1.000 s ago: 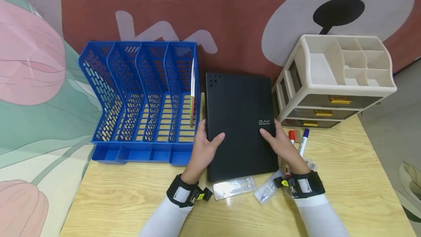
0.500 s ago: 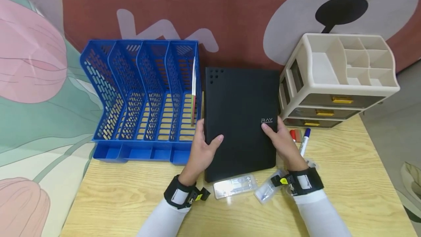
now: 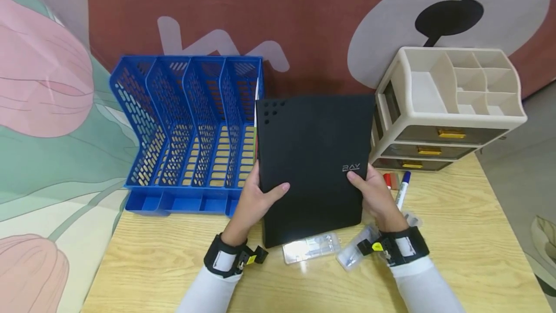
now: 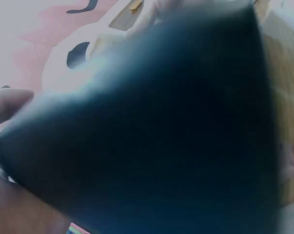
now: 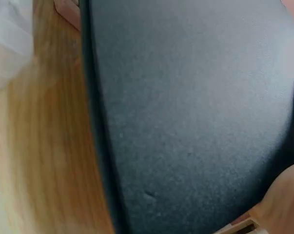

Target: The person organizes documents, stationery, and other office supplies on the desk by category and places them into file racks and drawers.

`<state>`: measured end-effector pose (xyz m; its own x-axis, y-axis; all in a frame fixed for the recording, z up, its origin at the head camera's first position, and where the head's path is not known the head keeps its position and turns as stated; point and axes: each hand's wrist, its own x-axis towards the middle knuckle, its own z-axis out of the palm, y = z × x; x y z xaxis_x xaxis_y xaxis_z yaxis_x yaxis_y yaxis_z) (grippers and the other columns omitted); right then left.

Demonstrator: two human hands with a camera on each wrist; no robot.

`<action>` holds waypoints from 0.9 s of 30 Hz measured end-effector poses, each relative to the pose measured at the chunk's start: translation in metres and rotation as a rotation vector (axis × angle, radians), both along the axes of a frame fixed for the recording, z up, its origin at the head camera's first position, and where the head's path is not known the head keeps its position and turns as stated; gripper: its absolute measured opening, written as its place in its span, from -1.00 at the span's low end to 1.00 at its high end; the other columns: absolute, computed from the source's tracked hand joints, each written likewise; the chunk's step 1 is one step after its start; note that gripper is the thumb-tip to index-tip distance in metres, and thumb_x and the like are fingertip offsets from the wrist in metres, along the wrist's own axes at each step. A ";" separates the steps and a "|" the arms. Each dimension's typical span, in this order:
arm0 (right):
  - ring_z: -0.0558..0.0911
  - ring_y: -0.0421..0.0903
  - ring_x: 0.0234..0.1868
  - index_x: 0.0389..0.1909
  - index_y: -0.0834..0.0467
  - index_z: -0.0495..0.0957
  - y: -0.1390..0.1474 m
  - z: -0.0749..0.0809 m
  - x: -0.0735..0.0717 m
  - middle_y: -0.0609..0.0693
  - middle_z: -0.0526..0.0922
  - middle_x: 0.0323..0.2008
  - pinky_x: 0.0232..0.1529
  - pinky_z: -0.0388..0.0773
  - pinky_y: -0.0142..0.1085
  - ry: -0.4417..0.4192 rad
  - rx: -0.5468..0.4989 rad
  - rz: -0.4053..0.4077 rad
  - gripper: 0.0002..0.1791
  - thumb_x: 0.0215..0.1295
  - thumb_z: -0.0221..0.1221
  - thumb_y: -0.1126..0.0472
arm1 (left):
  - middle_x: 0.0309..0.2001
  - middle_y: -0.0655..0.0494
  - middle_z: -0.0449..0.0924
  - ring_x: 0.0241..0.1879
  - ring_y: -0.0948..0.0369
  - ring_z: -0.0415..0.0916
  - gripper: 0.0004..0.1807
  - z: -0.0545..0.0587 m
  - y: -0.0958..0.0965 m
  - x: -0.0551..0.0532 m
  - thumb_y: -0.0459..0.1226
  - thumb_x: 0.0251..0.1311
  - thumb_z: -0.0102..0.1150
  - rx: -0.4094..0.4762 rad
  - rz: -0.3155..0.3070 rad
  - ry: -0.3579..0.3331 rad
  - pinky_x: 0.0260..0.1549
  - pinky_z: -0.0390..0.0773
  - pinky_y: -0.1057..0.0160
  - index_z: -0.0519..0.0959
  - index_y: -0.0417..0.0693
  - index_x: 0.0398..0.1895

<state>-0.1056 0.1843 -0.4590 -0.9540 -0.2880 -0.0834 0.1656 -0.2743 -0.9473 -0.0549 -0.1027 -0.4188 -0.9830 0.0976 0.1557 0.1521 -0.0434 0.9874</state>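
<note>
Both hands hold a black file folder point(image 3: 314, 134) marked RAY, lifted and slightly turned above the table in the head view. My left hand point(image 3: 256, 197) grips its left edge, thumb on the cover and fingers out of sight behind. At the right edge, my right hand point(image 3: 375, 194) pinches it the same way, its thumb just below the lettering. The folder's upper left corner overlaps the right side of a blue file rack point(image 3: 187, 124), where thin booklets point(image 3: 255, 129) stand partly hidden. Up close, the black cover point(image 5: 195, 117) fills most of the right wrist view, and it is blurred in the left wrist view.
A cream drawer organizer point(image 3: 460, 105) stands at the back right. Two clear plastic cases point(image 3: 311, 248) lie in front of the folder. Red and blue markers point(image 3: 403, 190) lie beside the right hand on the wooden table point(image 3: 460, 216). A printed cloth hangs behind.
The folder has come up and shifted left, its top left corner now covering part of the rack's right side. My left hand moved left with it; the right stayed nearly in place.
</note>
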 end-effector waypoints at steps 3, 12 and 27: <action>0.67 -0.21 -0.10 0.21 0.10 0.43 -0.003 -0.001 0.002 -0.16 0.70 -0.06 -0.10 0.66 -0.39 0.032 0.002 0.003 -0.62 0.41 0.04 0.37 | 0.33 -0.08 0.40 0.20 0.02 0.46 -0.18 0.011 -0.003 0.002 -0.46 0.12 0.29 0.004 -0.024 -0.049 0.19 0.47 -0.10 0.20 0.06 0.45; 0.67 -0.23 -0.13 0.19 0.15 0.42 -0.010 0.001 0.007 -0.17 0.69 -0.09 -0.12 0.66 -0.43 0.060 0.078 -0.058 -0.62 0.37 0.11 0.35 | 0.27 -0.06 0.49 0.21 0.07 0.45 -0.33 0.022 -0.012 0.011 -0.38 0.18 0.27 -0.119 -0.052 -0.232 0.19 0.47 -0.08 0.30 0.02 0.37; 0.62 -0.25 -0.15 0.02 0.09 0.52 -0.015 0.007 0.008 -0.18 0.67 -0.15 -0.12 0.62 -0.50 0.183 0.126 -0.065 -0.71 0.33 0.13 0.41 | 0.15 0.04 0.60 0.10 0.11 0.54 -0.41 0.005 -0.021 0.017 -0.19 0.05 0.41 -0.087 -0.034 -0.219 0.08 0.55 -0.07 0.48 0.11 0.21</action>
